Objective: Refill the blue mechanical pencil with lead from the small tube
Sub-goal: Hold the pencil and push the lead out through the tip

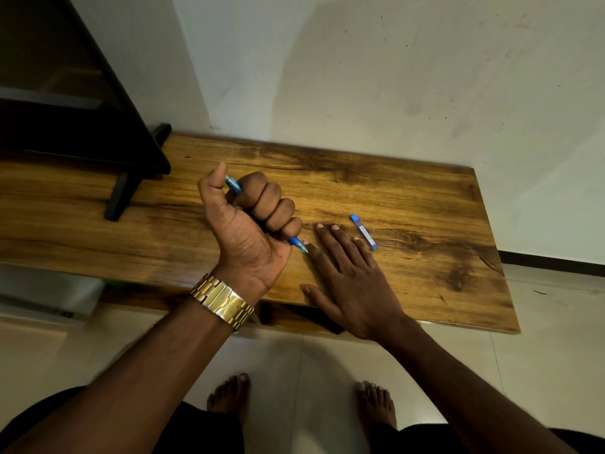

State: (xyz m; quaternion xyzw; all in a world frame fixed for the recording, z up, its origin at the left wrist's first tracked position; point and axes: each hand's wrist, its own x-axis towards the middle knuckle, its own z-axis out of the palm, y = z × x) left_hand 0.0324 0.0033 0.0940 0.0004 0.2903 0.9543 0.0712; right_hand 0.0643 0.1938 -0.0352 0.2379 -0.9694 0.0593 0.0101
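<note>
My left hand [248, 224] is closed in a fist around the blue mechanical pencil [233, 185]. The pencil's cap end sticks out by my thumb and its tip points down to the right, close to my right index finger. My right hand [350, 276] lies flat and palm down on the wooden table [425, 198], fingers spread, holding nothing. The small lead tube [364, 231], clear with a blue cap, lies on the table just right of my right fingertips, apart from them.
A black monitor [82, 119] on a black stand occupies the table's left back part. A white wall runs behind the table. The table's right edge lies past the tube. A gold watch [222, 301] sits on my left wrist. Bare feet stand on the tiled floor below.
</note>
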